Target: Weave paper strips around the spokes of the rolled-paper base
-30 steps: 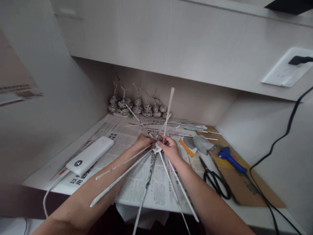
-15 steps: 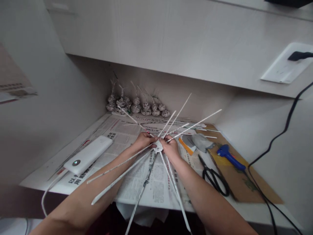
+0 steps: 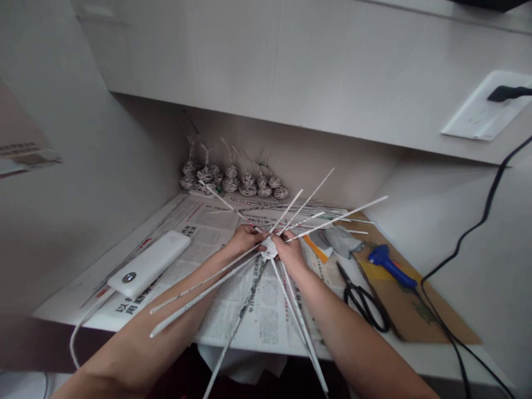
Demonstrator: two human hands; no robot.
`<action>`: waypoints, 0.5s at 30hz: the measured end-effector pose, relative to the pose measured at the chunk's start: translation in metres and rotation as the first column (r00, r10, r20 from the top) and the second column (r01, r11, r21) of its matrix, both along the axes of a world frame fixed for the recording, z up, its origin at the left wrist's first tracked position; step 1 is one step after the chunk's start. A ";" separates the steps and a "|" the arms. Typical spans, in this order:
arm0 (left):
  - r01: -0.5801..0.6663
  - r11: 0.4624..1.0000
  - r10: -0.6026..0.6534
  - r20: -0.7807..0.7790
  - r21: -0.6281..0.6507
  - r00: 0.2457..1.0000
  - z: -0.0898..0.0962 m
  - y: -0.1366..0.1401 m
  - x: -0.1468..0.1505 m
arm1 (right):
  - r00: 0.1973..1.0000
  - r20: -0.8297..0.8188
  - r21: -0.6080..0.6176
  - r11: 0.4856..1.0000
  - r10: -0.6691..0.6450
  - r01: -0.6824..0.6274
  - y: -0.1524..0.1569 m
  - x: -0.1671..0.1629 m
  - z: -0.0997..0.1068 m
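Between my hands is a small round woven base [image 3: 270, 249] made of rolled newspaper, its long paper strips [image 3: 224, 282] fanning out on all sides. My left hand [image 3: 246, 239] pinches the base's left edge, fingers closed. On the opposite edge, my right hand [image 3: 290, 248] grips it with the thumb near the top. Some fingertips are hidden behind the weave and the strips. The piece is held above newspaper sheets [image 3: 270, 316] that cover the tabletop.
Several woven gourd shapes [image 3: 248, 185] stand along the back wall, with loose paper rods [image 3: 324, 211] before them. At left lies a white power bank [image 3: 152, 263] with a cable. Black scissors [image 3: 361, 299], a blue glue gun [image 3: 393, 266] and cardboard [image 3: 432, 316] lie at right.
The woven base has turned slightly in my hands; the upper strips' tips have swung right and a little down. Both hands stay in nearly the same place.
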State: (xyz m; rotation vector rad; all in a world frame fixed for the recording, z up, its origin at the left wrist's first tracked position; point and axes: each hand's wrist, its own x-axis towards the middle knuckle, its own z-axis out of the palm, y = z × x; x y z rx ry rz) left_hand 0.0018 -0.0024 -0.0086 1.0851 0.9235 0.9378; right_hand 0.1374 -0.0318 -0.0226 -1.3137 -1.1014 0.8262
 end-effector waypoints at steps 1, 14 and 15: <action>0.009 1.000 -0.009 -0.005 0.007 1.000 -0.001 0.000 0.000 | 1.000 -0.015 0.003 1.000 -0.006 0.006 0.000 0.000 0.000; -0.027 0.996 0.030 0.027 -0.085 0.999 0.005 -0.005 0.003 | 0.974 0.206 0.089 0.993 -0.091 0.074 0.003 0.002 -0.010; -0.025 0.996 0.027 0.027 -0.087 0.999 0.006 -0.006 0.003 | 0.970 0.228 0.095 0.993 -0.086 0.066 0.003 0.002 -0.011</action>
